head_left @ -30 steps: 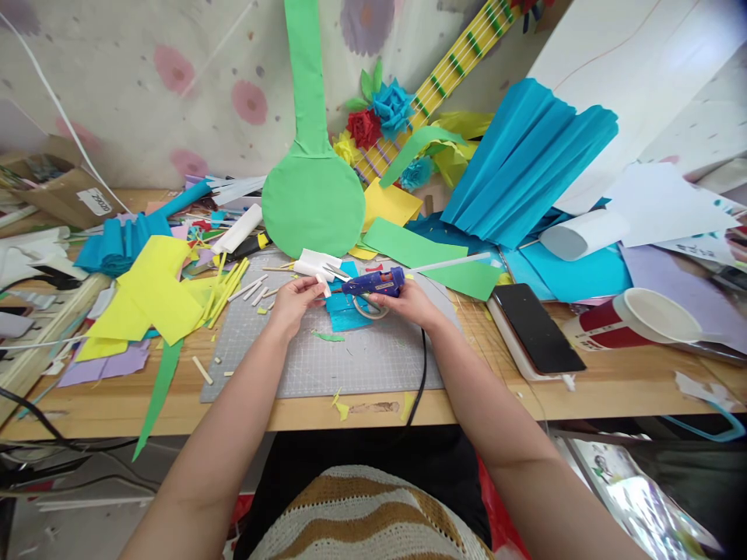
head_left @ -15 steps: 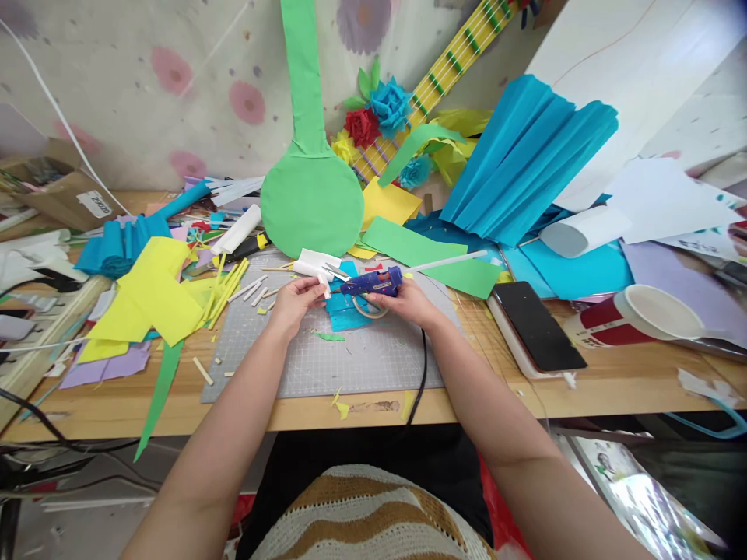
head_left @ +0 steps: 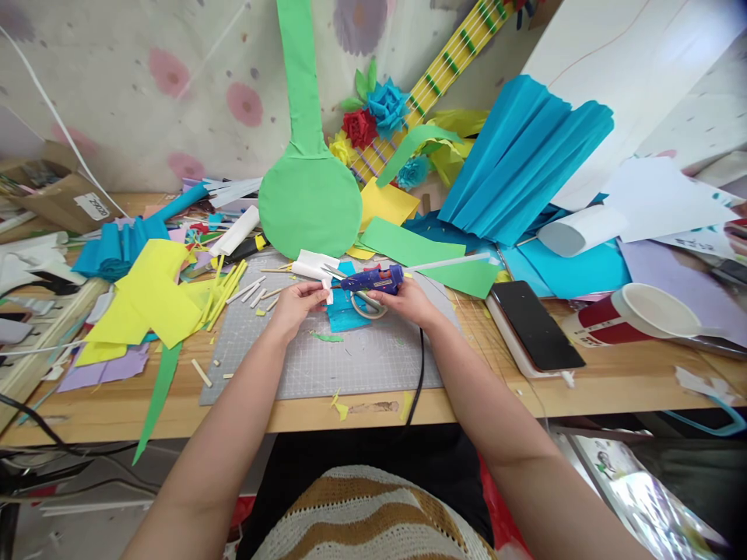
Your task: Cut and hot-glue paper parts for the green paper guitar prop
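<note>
Two bare hands work over the grey cutting mat [head_left: 327,369], each with something in its grip. The left hand [head_left: 296,306] pinches a small white paper strip [head_left: 327,292] between thumb and fingertips, nearly closed on it. The right hand [head_left: 408,302] is wrapped round the handle of a blue glue gun [head_left: 372,280], fingers curled; whether a finger presses the trigger cannot be told. What has just changed is the strip: it now hangs more upright, its lower end further down beside the gun's tip, which suggests that the side facing the nozzle is being presented for glue. Whether nozzle and paper touch, or any glue is out, is too small to tell

Against the earlier frame, little else differs. The gun keeps almost the same place and angle, pointing left, with a pale glue stick [head_left: 449,262] out of its back, and the whole view has slid slightly. The scissors [head_left: 335,272] still lie partly hidden by the gun, over a piece of blue paper [head_left: 343,316] on the mat. A white paper roll [head_left: 309,263] sits just beyond the strip, and the green round cutout [head_left: 310,204] leans upright behind it
</note>
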`<state>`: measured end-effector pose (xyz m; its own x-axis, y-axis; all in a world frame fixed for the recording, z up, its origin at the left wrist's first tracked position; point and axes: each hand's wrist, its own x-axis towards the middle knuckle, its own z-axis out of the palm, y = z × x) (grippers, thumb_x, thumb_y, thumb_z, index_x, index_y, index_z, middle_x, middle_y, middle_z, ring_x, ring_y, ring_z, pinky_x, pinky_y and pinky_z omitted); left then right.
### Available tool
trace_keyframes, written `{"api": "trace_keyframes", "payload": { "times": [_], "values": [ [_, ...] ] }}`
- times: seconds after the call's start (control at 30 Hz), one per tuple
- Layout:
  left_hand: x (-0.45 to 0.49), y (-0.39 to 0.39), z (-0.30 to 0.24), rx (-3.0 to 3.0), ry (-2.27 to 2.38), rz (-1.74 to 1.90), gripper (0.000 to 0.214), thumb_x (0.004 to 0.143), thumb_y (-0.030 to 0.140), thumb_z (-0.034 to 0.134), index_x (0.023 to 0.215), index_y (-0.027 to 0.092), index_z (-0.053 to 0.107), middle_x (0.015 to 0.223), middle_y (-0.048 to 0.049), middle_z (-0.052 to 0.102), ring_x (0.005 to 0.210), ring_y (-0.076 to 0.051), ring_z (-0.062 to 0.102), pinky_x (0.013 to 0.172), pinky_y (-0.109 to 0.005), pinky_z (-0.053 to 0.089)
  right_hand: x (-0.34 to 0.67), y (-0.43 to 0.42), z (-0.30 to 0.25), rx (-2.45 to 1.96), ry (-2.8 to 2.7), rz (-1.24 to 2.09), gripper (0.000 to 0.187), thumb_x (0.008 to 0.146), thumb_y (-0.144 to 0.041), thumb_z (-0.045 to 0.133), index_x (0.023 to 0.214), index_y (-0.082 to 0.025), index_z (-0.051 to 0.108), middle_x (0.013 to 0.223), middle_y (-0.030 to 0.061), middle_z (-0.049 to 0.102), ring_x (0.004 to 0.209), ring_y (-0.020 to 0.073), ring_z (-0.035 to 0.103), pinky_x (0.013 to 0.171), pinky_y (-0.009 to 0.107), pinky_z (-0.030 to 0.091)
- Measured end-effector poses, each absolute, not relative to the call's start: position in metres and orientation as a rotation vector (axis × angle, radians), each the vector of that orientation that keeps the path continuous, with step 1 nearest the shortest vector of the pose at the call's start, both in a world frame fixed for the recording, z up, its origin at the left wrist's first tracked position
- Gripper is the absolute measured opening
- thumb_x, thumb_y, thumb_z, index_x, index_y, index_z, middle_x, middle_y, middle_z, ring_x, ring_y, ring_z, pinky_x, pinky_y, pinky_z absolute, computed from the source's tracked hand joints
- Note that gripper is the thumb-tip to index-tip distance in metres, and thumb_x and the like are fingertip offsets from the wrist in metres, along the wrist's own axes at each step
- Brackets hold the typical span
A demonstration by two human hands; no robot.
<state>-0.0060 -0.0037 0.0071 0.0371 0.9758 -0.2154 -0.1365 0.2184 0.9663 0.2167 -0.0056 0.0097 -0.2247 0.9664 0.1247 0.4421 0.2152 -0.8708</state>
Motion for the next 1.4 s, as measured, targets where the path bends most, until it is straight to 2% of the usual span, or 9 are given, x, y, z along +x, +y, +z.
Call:
{"api": "trace_keyframes", "payload": {
  "times": [0.13, 0.4, 0.63, 0.83, 1.1, 1.4],
  "values": [
    [-0.006, -0.005, 0.009, 0.983, 1.186, 1.063, 0.039, 0.044, 0.034, 0.079, 0.075, 0.013, 0.069, 0.07, -0.004, 0.066, 0.061, -0.014, 0.057, 0.058, -0.028, 0.048, 0.217, -0.006, 0.01, -1.282, -1.782, 0.929, 0.042, 0.069, -0.048, 0.062, 0.1, -0.02, 0.064, 0.099, 0.0042, 0.067, 0.091, 0.0208, 0.061, 0.082, 0.032, 0.047],
    [-0.005, -0.006, 0.008, 0.991, 1.188, 1.018, 0.041, 0.042, 0.034, 0.08, 0.077, 0.013, 0.07, 0.071, -0.0049, 0.067, 0.06, -0.013, 0.057, 0.057, -0.028, 0.048, 0.217, -0.004, 0.007, -1.318, -1.738, 0.919, 0.04, 0.067, -0.049, 0.062, 0.095, -0.019, 0.066, 0.091, 0.004, 0.068, 0.084, 0.0206, 0.062, 0.074, 0.031, 0.048],
    [-0.006, -0.005, 0.003, 1.004, 1.126, 1.006, 0.038, 0.044, 0.032, 0.08, 0.076, 0.015, 0.069, 0.07, -0.0026, 0.066, 0.06, -0.013, 0.057, 0.058, -0.028, 0.049, 0.226, -0.001, 0.007, -1.393, -1.685, 0.834, 0.038, 0.066, -0.05, 0.064, 0.091, -0.021, 0.066, 0.089, 0.0035, 0.068, 0.081, 0.0206, 0.062, 0.075, 0.033, 0.048],
    [-0.006, -0.003, 0.003, 0.906, 1.074, 1.1, 0.037, 0.046, 0.03, 0.079, 0.077, 0.015, 0.068, 0.07, -0.0024, 0.066, 0.064, -0.012, 0.06, 0.064, -0.028, 0.05, 0.267, 0.014, 0.002, -1.612, -1.37, 0.672, 0.043, 0.061, -0.053, 0.065, 0.079, -0.014, 0.066, 0.077, 0.0087, 0.068, 0.075, 0.0233, 0.061, 0.07, 0.037, 0.048],
    [-0.006, -0.003, 0.007, 0.86, 1.067, 1.146, 0.034, 0.049, 0.031, 0.078, 0.076, 0.015, 0.068, 0.078, -0.0049, 0.068, 0.069, -0.014, 0.062, 0.07, -0.029, 0.049, 0.278, 0.023, -0.011, -1.788, -1.426, 0.666, 0.051, 0.058, -0.058, 0.064, 0.087, -0.016, 0.067, 0.082, 0.0094, 0.068, 0.078, 0.0256, 0.062, 0.074, 0.04, 0.046],
    [-0.006, -0.002, 0.006, 0.846, 1.053, 1.175, 0.031, 0.049, 0.031, 0.079, 0.07, 0.013, 0.066, 0.07, -0.0025, 0.067, 0.065, -0.011, 0.061, 0.068, -0.026, 0.049, 0.275, 0.025, -0.013, -1.881, -1.425, 0.598, 0.054, 0.058, -0.061, 0.063, 0.089, -0.017, 0.067, 0.082, 0.0074, 0.068, 0.08, 0.0252, 0.062, 0.072, 0.036, 0.047]
  ]
}}
